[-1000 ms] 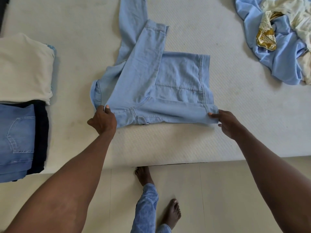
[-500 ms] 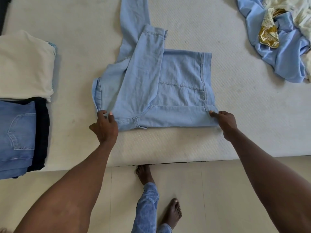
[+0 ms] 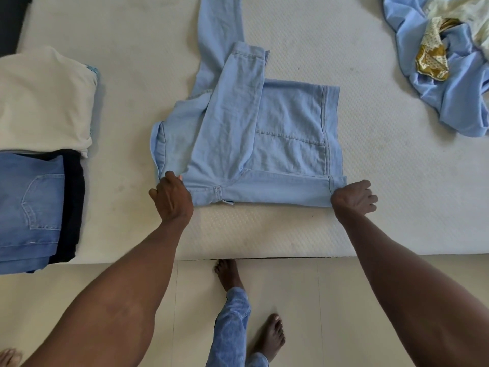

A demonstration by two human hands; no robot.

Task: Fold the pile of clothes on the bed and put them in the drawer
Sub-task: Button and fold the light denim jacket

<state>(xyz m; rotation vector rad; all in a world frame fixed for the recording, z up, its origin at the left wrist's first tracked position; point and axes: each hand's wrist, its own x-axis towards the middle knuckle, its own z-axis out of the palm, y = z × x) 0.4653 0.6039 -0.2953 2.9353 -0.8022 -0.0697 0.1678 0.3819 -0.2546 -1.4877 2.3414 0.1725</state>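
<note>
A light blue denim shirt (image 3: 264, 144) lies partly folded on the white mattress (image 3: 397, 194), one sleeve laid across its back and the other stretching away to the far side. My left hand (image 3: 172, 198) grips the near left corner of the shirt. My right hand (image 3: 352, 198) pinches the near right corner at the hem. Both hands sit on the folded near edge. At the far right lies the unfolded pile (image 3: 444, 62): a blue garment, a cream one and a gold patterned cloth.
Folded clothes lie at the left: a cream garment (image 3: 42, 102) and, nearer, blue jeans (image 3: 29, 210) on a dark item. The mattress edge runs just below my hands, with pale floor tiles (image 3: 304, 313) and my bare feet beneath.
Both hands have shifted slightly along the shirt's near edge and taken a firmer hold of its corners. The shirt's fold looks the same.
</note>
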